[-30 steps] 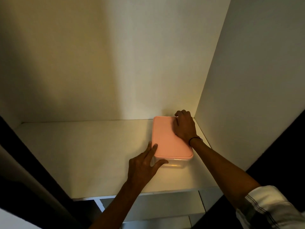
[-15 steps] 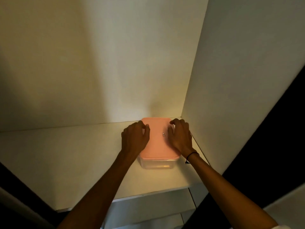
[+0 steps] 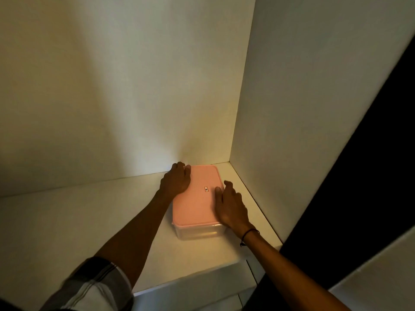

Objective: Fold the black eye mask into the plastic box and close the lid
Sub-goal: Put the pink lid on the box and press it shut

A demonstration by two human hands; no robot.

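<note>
A white cupboard alcove fills the view, its plain back wall (image 3: 107, 86) and right side panel (image 3: 314, 97) meeting in a corner at about one o'clock, dimly lit with a warm glow low in that corner. Below them a flat white shelf (image 3: 67, 221) runs from nine o'clock to the corner, its front edge at six o'clock. On the shelf, near the corner, sits the clear rectangular plastic box (image 3: 199, 233) with its salmon-pink lid (image 3: 195, 203) seated flat on top; the black eye mask cannot be seen through the walls. The left hand (image 3: 176, 180) lies fingers together, palm down, on the lid's ten o'clock corner. The right hand (image 3: 230, 207) rests flat, fingers slightly spread, along the lid's three o'clock edge, a thin dark wristband (image 3: 249, 235) behind it. A tiny label (image 3: 206, 189) at lid centre is too small to read.
</note>
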